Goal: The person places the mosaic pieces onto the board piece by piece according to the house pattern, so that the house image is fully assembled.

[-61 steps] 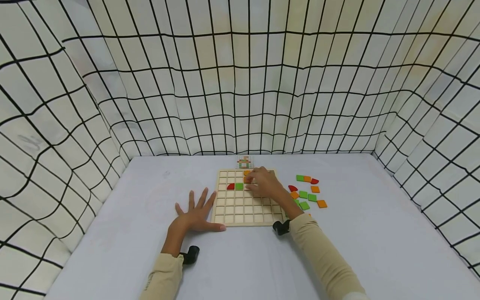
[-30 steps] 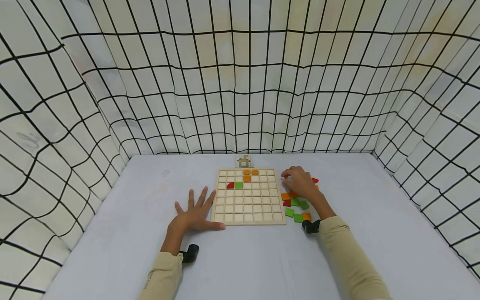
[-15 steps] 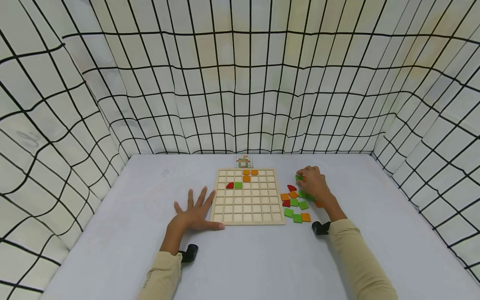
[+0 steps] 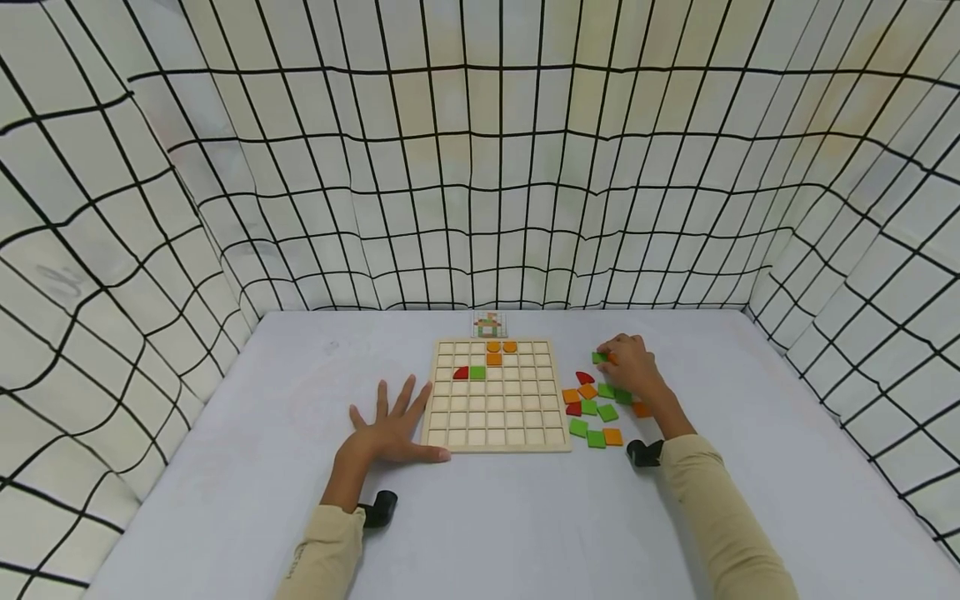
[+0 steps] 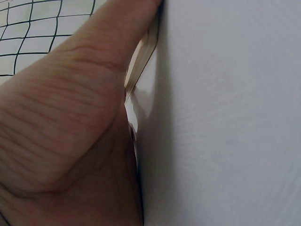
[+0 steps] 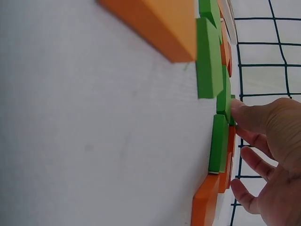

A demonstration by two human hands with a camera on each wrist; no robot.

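Observation:
My left hand (image 4: pixel 390 433) lies spread on the cloth, index fingertip by the wooden grid board's (image 4: pixel 477 415) left edge and thumb at its near left corner. In the left wrist view, that hand (image 5: pixel 70 108) hides most of the board's edge (image 5: pixel 143 59). Beyond the board's right side, my right hand (image 4: pixel 630 365) reaches with bent fingers to a green square tile (image 4: pixel 598 357) and an orange tile (image 4: pixel 612 358). The right wrist view has the thumb tip in front of a green tile (image 6: pixel 233 98); whether the fingers pinch one is hidden.
Loose green tiles (image 4: pixel 589 407), orange tiles (image 4: pixel 612 437) and red quarter-round tiles (image 4: pixel 584 377) lie right of the board. On the board sit two orange round tiles, an orange square, a green square and a red quarter-round (image 4: pixel 461 373). A printed pattern card (image 4: pixel 489 323) stands behind.
My right hand has left the board, where an orange round piece now shows at the top, and moved right to the far loose tiles. Over the last half second it barely shifts. The left hand stays put.

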